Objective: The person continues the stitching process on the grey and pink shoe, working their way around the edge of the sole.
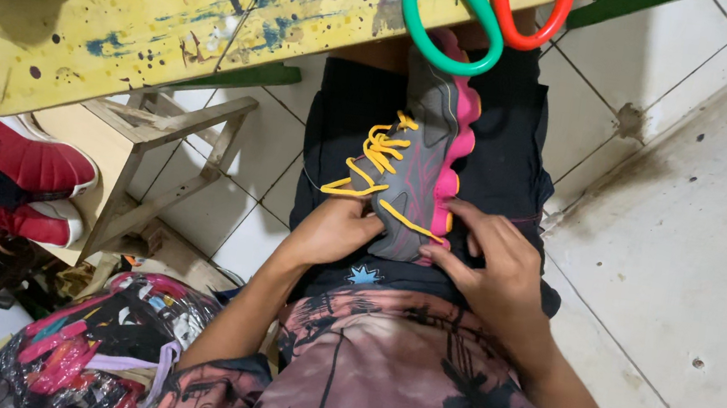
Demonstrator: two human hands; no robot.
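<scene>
printed shirt (388, 376) fills the bottom edge, nearest the camera. above it the shoe (419, 174), grey with a pink sole, lies on the person's lap over black shorts (510, 158), its far end running up under the table (128, 5) edge. left hand (332, 228) presses the shoe's near end, fingers curled by the yellow lace (374, 159); right hand (491, 268) closes on the sole side, thumb and fingers pinching it. green and red scissor handles (478, 9) overhang the table edge, just above the shoe. red shoes (5, 157) and a full plastic bag (101, 347) crowd the left. open tiled floor (697, 229) lies to the right.
</scene>
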